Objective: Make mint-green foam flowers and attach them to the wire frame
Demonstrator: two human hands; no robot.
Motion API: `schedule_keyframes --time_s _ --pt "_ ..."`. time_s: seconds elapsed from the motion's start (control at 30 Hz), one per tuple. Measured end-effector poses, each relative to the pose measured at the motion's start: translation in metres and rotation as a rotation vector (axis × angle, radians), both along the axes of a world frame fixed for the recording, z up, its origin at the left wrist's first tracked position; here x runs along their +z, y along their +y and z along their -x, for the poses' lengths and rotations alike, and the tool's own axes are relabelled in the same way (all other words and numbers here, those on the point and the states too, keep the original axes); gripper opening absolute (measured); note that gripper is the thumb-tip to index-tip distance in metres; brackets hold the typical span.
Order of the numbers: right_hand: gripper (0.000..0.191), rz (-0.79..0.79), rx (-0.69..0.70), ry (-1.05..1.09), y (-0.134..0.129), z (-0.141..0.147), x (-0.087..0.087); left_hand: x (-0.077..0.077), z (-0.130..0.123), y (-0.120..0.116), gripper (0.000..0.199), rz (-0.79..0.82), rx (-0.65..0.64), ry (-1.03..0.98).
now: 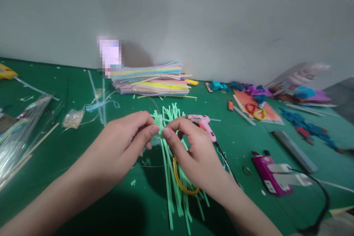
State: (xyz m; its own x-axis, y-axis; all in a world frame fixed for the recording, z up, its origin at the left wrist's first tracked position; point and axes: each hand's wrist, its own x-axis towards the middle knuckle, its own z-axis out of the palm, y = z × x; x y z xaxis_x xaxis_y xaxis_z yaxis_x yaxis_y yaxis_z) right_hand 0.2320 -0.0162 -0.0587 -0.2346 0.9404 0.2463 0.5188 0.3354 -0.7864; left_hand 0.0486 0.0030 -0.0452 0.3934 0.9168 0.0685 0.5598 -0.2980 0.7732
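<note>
My left hand [124, 140] and my right hand [190, 147] meet above the middle of the table. Thumbs and forefingers of both are pinched on a small light green piece [158, 122], which looks folded or woven from strips. Below and behind my hands lies a loose bunch of light green strips [168, 191]. A curved yellow loop [179, 182] rests among these strips, partly covered by my right hand. Just beyond the right hand is a pink glue gun [204, 122].
A thick bundle of pastel strips [155, 81] lies against the wall. Rightward are scissors [258, 112] on an orange sheet [246, 99], a grey bar [294, 151] and a purple power strip [268, 177] with cables. Leftward are a beads bag [73, 118] and clear plastic wrapping [24, 136].
</note>
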Motion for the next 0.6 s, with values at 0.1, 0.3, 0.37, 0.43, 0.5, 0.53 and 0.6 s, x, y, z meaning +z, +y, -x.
schedule_keyframes --time_s 0.1,0.3,0.37,0.43,0.5,0.53,0.6 --pt "0.021 -0.056 -0.002 -0.022 -0.002 0.001 -0.002 0.001 -0.001 -0.002 0.033 0.103 0.029 -0.054" --pt "0.025 -0.052 -0.027 0.066 -0.001 -0.004 0.002 0.004 -0.001 -0.006 0.035 0.157 0.062 -0.108" --pt "0.029 0.022 -0.033 0.168 -0.001 -0.007 0.006 0.006 0.0 -0.007 0.036 0.125 0.077 -0.099" --pt "0.035 0.088 -0.036 0.274 -0.002 -0.01 0.009 0.008 0.002 -0.007 0.036 0.076 0.093 -0.079" --pt "0.039 0.124 -0.039 0.358 -0.002 -0.011 0.011 0.01 0.003 -0.007 0.036 0.026 0.11 -0.061" --pt "0.039 0.127 -0.043 0.381 -0.002 -0.011 0.012 0.01 0.004 -0.007 0.036 0.005 0.116 -0.053" --pt "0.034 0.102 -0.056 0.382 -0.001 -0.01 0.013 0.011 0.005 -0.006 0.036 -0.027 0.122 -0.041"
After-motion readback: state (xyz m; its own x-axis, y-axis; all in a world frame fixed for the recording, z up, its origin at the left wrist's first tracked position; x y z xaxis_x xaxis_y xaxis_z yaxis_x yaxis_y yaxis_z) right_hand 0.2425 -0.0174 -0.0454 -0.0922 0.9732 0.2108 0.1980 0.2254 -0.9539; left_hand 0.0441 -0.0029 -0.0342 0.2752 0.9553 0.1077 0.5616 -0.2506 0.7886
